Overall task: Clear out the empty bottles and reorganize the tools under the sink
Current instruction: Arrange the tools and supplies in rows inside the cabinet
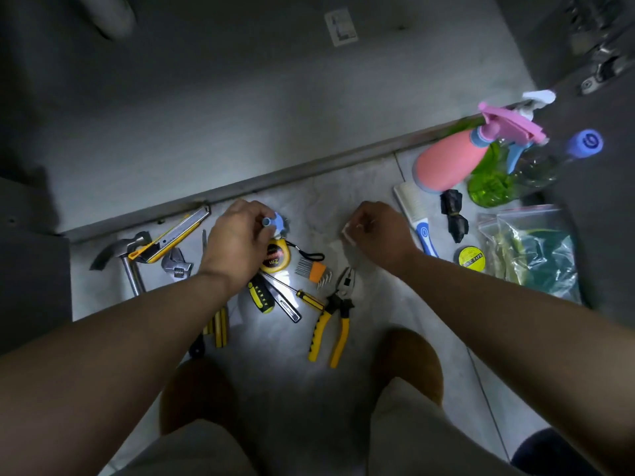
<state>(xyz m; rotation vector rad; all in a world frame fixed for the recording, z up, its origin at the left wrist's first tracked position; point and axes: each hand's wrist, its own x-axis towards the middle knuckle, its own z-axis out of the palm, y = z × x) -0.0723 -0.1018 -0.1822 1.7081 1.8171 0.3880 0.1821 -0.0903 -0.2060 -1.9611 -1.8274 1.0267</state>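
The pliers point(331, 324) with yellow handles lie on the floor nearest to the person, below the gap between the two hands. Just under the left wrist, two screwdrivers point(262, 297) with yellow and black handles lie close together. The yellow tape measure point(275, 258) is touching the underside of the left hand point(240, 235).

This hand has its fingers curled round a small blue object point(275, 224) and holds it just above the tape measure. What the object is, I cannot tell. The right hand point(381, 231) is also closed. Its fingertips pinch a small white piece point(347, 231), which is too blurred to name.

To the outer side of the left hand lie an adjustable wrench point(177, 263), a yellow utility knife point(171, 238) and a hammer point(127, 261). The knife rests across the hammer's head.

To the outer side of the right hand, a brush point(417, 214) with a blue and white handle lies just beside the wrist. A roll of yellow tape point(470, 259) and a clear zip bag point(529, 249) lie further out.

Beyond the right hand, three bottles stand or lean together near the cabinet edge: a pink spray bottle point(446, 163), a green bottle point(491, 185) and a clear bottle point(546, 163) with a blue cap.
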